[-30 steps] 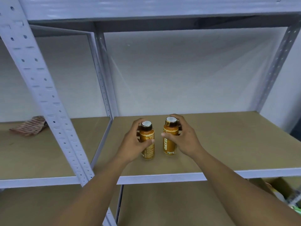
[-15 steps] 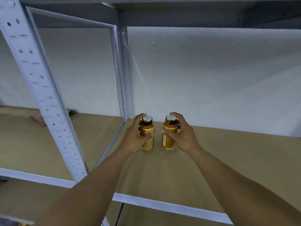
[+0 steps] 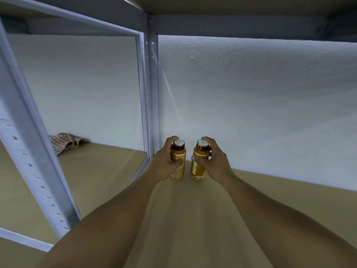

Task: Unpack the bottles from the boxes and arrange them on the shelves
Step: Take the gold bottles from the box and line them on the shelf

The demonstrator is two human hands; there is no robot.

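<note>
The left hand (image 3: 163,164) wraps round the left bottle (image 3: 179,158), covering most of its label; the right hand (image 3: 215,161) curls round the right bottle (image 3: 199,167) just beside it, its label partly hidden. Both amber bottles stand upright, seemingly resting on the shelf board (image 3: 193,219) under the hands.

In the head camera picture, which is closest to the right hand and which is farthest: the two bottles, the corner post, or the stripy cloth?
1. The right bottle: the right hand holds it.
2. The left bottle: just beside it, held in the left hand.
3. The corner post: behind and left of the bottles.
4. The stripy cloth: far left, on the next shelf over.
</note>
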